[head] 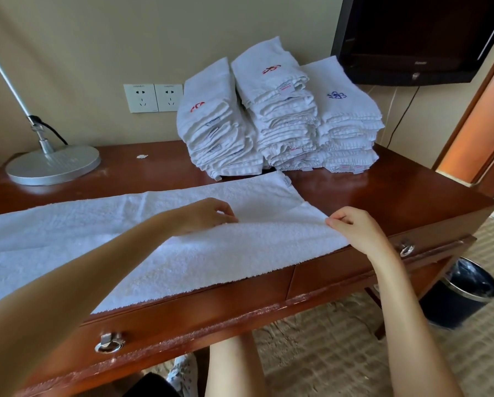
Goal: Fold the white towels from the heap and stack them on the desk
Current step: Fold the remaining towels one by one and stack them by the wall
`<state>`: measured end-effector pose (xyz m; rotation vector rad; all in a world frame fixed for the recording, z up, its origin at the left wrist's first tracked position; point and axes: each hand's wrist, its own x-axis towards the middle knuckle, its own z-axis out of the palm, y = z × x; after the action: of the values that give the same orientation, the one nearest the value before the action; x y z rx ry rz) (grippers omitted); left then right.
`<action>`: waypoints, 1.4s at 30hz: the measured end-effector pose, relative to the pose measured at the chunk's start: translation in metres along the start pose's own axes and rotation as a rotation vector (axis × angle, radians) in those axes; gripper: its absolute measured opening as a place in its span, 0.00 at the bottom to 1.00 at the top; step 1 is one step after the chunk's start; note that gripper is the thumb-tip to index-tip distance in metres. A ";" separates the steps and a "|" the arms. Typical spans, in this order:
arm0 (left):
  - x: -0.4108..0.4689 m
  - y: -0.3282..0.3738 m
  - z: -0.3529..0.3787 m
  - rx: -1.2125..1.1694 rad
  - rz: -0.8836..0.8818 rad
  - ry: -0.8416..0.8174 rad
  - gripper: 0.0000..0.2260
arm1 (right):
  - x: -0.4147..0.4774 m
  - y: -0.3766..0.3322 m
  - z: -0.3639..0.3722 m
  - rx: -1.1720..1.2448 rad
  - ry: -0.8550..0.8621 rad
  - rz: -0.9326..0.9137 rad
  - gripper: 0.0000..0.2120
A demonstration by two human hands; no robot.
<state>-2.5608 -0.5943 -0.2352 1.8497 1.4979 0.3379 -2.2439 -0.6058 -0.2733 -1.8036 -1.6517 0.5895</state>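
Risk 1: uneven pull L vs R would likely skew the fold; edges end up mismatched.
Risk 2: near edge sits at desk front, so a lost pinch could let the layer slide off.
Risk 3: stacks of folded white towels (283, 118) lean at the back; a bump may topple them.
Towel: white terry rectangular towel (211, 253), spread lengthwise on red-brown wooden desk (383, 190); near part is a raised layer, tag at far right corner.
L hand: left hand (208, 214) pinches raised edge mid-towel.
R hand: right hand (351, 227) pinches same edge's right corner.

White towel (211, 253) on red-brown desk (383, 196); white stacks (283, 118) carry red and blue emblems; silver lamp (54, 164).
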 end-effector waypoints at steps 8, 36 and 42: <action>-0.001 -0.021 0.023 0.436 0.205 0.545 0.16 | -0.006 -0.013 0.005 -0.362 0.165 -0.011 0.10; -0.241 -0.167 -0.045 0.354 -0.088 0.538 0.05 | -0.030 -0.258 0.204 -0.256 -0.710 -0.497 0.15; -0.253 -0.158 -0.056 0.207 -0.057 0.520 0.04 | -0.027 -0.262 0.194 -0.337 -0.901 -0.482 0.23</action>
<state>-2.7847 -0.7987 -0.2428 1.9681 1.9914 0.7003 -2.5679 -0.5972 -0.2304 -1.2966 -2.8171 1.0252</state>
